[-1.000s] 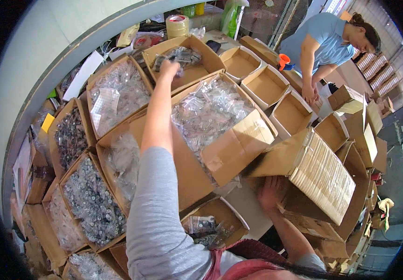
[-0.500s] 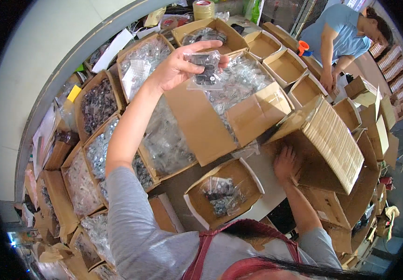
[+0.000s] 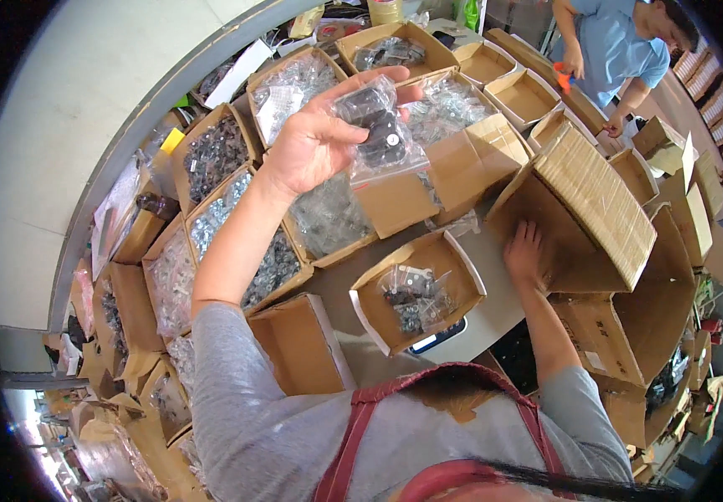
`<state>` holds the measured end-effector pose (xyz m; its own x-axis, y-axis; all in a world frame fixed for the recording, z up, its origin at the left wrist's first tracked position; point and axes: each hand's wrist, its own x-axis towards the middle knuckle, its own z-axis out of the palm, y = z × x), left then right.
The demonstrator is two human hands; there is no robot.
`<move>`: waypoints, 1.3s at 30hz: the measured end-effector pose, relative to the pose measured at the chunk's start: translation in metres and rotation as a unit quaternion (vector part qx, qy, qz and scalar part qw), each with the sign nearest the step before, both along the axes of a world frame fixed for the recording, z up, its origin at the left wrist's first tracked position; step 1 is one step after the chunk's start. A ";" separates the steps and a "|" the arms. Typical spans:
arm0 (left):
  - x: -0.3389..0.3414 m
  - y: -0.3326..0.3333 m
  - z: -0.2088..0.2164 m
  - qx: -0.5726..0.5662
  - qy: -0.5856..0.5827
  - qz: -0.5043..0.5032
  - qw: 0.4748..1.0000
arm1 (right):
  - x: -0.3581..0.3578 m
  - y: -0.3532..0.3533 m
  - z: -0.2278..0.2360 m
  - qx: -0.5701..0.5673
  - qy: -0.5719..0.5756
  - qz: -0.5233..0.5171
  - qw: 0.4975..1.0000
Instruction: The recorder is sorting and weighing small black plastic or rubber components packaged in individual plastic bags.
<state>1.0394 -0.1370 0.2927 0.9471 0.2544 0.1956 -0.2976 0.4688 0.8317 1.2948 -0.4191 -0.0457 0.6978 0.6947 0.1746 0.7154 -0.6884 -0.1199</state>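
Observation:
My left hand is raised over the boxes, its thumb and fingers closed on a clear zip bag with black parts inside. Below it, on the table, a shallow cardboard tray holds small clear bags of black and grey pieces. My right hand lies with its fingers stretched out on the table, at the mouth of a tipped cardboard box. Nothing shows in that hand, though the box shades it.
Open boxes of bagged small parts crowd the left and far side. A box stands left of the tray; a blue-edged device sits partly under it. At the far right, a person in blue has a hand at an orange object.
The bag in my left hand has come nearer and now shows its black parts more fully. The whole view has shifted slightly. The other person's hand has moved to the orange object.

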 end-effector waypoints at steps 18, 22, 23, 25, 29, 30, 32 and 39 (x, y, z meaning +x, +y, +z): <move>-0.050 -0.101 0.012 -0.184 -0.165 0.017 0.969 | -0.005 0.000 0.014 0.016 -0.037 0.021 0.999; -0.070 -0.128 0.009 -0.258 -0.180 0.113 0.943 | -0.003 -0.002 0.015 0.010 -0.055 0.040 0.998; -0.076 -0.136 0.008 -0.280 -0.195 0.107 0.934 | -0.002 -0.003 0.013 0.024 -0.066 0.042 0.997; -0.089 -0.151 0.007 -0.304 -0.217 0.099 0.922 | -0.004 -0.003 0.014 0.036 -0.079 0.057 0.995; -0.111 -0.176 0.006 -0.314 -0.260 0.092 0.909 | -0.004 -0.002 0.010 0.058 -0.076 0.068 0.993; -0.116 -0.181 0.005 -0.312 -0.264 0.099 0.907 | -0.003 -0.001 0.006 0.079 -0.062 0.068 0.993; -0.123 -0.190 0.005 -0.364 -0.274 0.066 0.888 | 0.002 -0.003 0.001 0.063 -0.070 0.077 0.993; -0.137 -0.210 0.000 -0.495 -0.287 0.057 0.818 | -0.001 -0.006 0.002 0.053 -0.040 0.080 0.995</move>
<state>0.9020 -0.3470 0.2926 0.7314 0.6366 0.2444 -0.5937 0.7708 -0.2309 1.2937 -0.4249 -0.0432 0.5614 0.7699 0.3034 0.8245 -0.5519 -0.1252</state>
